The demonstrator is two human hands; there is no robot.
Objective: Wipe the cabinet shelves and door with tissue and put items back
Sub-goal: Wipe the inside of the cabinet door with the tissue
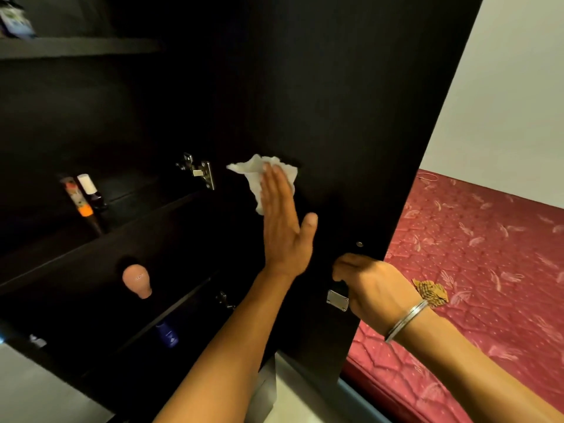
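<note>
Left hand (282, 221), fingers flat, presses soft, light tissue (259, 175) against open door (351, 117) (best held under the palm); right hand (372, 285), at 4 o'clock, grips the door edge.

head view | looks forward, slightly down | close to open cabinet door (335, 102) | single view

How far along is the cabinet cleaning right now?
Midway, apparently. Some bottles already stand on the shelves. In hand: the left hand presses the tissue flat against the open door while the right hand grips its edge. Left: the remaining door; whether more items need returning can't be told.
</note>
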